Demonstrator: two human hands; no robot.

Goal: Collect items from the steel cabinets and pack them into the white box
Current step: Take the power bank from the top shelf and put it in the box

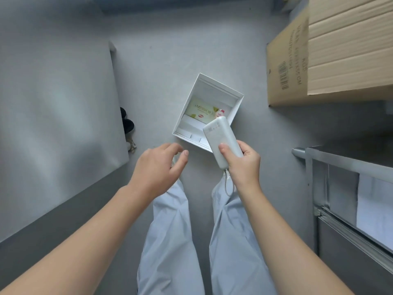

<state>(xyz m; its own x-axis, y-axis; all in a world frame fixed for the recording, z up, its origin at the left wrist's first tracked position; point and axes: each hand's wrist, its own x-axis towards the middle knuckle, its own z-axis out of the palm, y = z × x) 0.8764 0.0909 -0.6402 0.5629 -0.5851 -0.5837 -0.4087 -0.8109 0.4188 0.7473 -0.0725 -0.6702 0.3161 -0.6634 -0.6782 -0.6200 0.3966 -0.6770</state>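
Note:
The white box [214,87] lies open on the grey floor ahead of my feet. Inside it rests a pale green packet [201,111] with printed lettering and a small pink-capped item beside it. My right hand [242,165] grips a white power bank [221,139] by its lower half, holding it above the box's near right corner; a short cord loop hangs below my palm. My left hand [159,167] hovers empty to the left of the box, fingers relaxed and slightly spread.
A steel cabinet [348,188] stands at the right with its shelf edge showing. A large cardboard carton [331,54] sits at the upper right. A pale grey cabinet face [57,116] fills the left, with dark objects [127,124] at its edge.

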